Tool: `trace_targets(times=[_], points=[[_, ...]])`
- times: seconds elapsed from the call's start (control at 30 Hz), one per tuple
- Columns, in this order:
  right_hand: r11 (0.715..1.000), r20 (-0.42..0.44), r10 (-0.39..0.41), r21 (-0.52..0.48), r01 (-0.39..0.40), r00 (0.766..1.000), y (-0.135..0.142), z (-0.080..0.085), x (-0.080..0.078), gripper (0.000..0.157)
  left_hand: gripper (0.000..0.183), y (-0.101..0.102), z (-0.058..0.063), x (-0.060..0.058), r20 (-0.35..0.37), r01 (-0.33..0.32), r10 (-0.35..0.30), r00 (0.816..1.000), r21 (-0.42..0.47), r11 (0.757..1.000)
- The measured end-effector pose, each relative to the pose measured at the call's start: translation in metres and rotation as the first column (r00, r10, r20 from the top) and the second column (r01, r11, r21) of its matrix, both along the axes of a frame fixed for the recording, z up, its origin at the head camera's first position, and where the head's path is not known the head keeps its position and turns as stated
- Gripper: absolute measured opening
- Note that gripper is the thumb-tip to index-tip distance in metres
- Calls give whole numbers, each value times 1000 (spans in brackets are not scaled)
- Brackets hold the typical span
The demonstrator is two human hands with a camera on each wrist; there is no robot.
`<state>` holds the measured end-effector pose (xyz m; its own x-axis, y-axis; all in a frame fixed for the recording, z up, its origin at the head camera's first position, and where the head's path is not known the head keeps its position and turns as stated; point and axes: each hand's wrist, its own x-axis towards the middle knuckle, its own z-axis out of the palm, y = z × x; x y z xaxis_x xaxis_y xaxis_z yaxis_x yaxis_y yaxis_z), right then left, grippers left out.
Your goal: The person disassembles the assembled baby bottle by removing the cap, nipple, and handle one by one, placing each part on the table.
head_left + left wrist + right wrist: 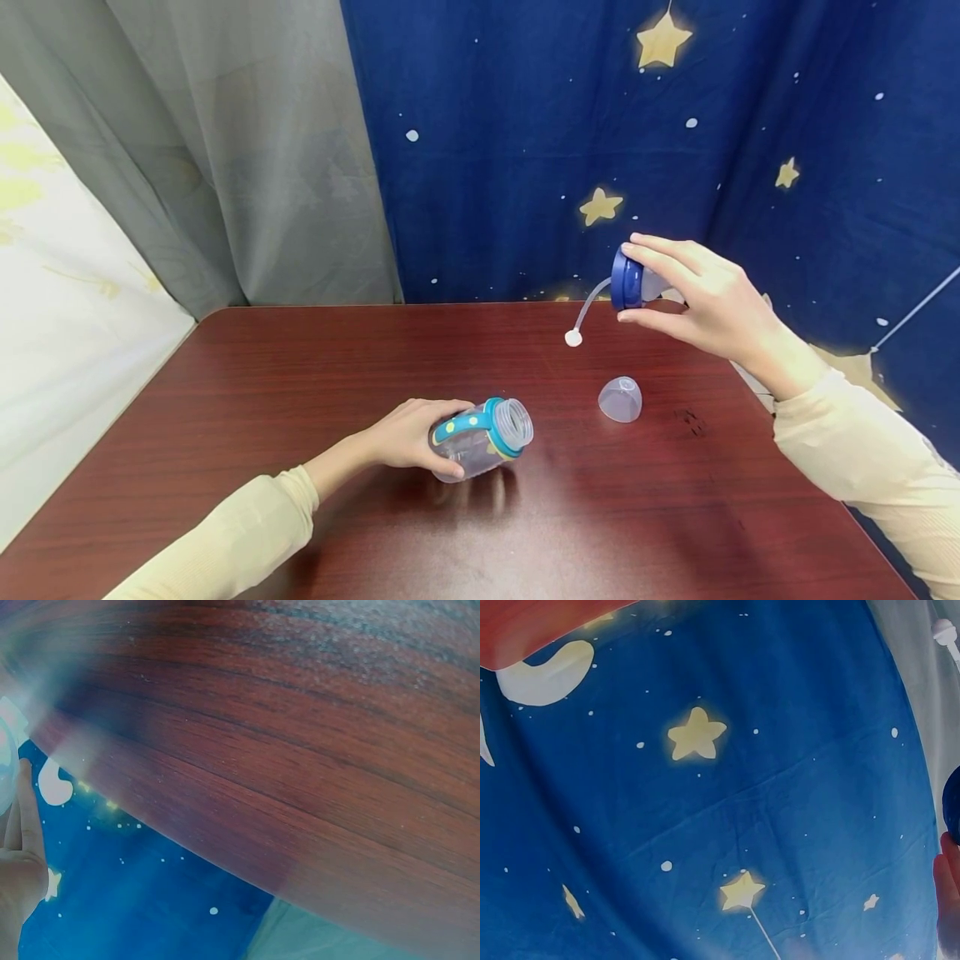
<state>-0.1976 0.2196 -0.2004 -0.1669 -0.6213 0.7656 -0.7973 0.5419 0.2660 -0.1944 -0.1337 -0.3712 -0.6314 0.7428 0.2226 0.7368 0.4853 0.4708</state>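
In the head view my left hand [412,435] grips a clear baby bottle [480,446] with a teal, yellow-dotted handle and collar. The bottle is tilted over the table, its uncapped threaded mouth facing right. Above the table's far right part, my right hand [708,296] holds a dark blue bottle lid [627,280] between thumb and fingers. From the lid hangs a thin straw [589,305] with a white weighted end [573,337]. A clear dome cover [621,400] lies on the table below. The right wrist view catches only the lid's edge [952,806] and some fingers [949,892].
The dark red wooden table [315,367] spans the lower view, its far edge running along a grey curtain [285,150] and a blue starry curtain [510,167]. A white cloth [67,333] hangs at the left. Small dark marks [690,422] show on the tabletop at right.
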Motion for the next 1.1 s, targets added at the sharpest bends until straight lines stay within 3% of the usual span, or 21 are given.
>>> trace_targets(times=[0.27, 0.53, 0.83, 1.1], points=[[1000, 26, 27, -2, -27, 999, 8, -13, -3, 60, 73, 0, -2, 0, 0, 2, -2, 1000, 1, 1000], [995, 103, -89, 48, 84, 991, 17, -27, 0, 65, 74, 0, -4, -1, 8, -4, 4, 1000, -1, 1000], [998, 112, -29, 53, 23, 993, 21, -39, -1, 64, 73, -1, -5, -1, 6, -3, 3, 1000, 11, 1000], [998, 121, -40, 55, 34, 992, 27, -57, -2, 64, 72, -2, -5, 0, 1, -2, 2, 1000, 15, 1000]])
